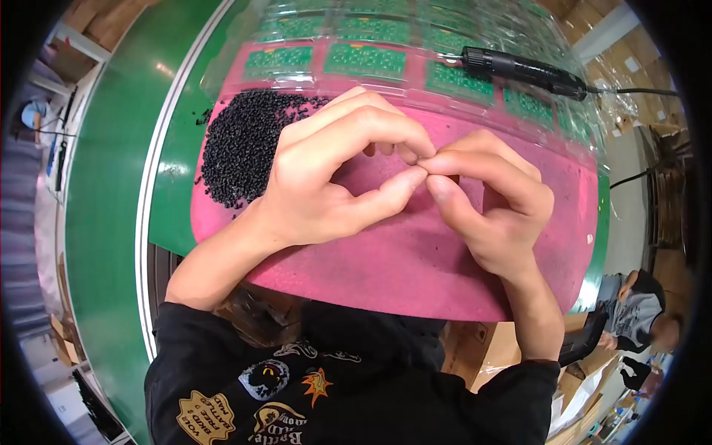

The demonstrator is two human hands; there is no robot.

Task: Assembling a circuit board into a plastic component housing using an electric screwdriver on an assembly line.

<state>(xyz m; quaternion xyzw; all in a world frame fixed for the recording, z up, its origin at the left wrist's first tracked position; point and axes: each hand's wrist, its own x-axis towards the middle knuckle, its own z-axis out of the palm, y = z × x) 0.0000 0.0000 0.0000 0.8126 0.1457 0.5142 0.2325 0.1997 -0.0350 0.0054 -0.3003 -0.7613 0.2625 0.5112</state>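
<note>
Above the middle of a pink mat [386,274], my two hands meet at the fingertips. Thumb and forefinger of my left hand [341,163] are pinched together; whatever lies between them is too small or hidden to name. My right hand [493,193] touches that pinch with its forefinger, its thumb curled in close below. Beside my left hand spreads a heap of tiny black parts [241,148], perhaps screws. Behind both hands stands a clear plastic tray [415,90] holding several green circuit boards [365,61].
A black electric screwdriver [523,72] lies across the tray, its cable [638,91] running off right. Left of the mat is a green work surface [111,222] with a pale metal rail [152,170]. Another person [638,308] is at the far right, near cardboard boxes [504,345].
</note>
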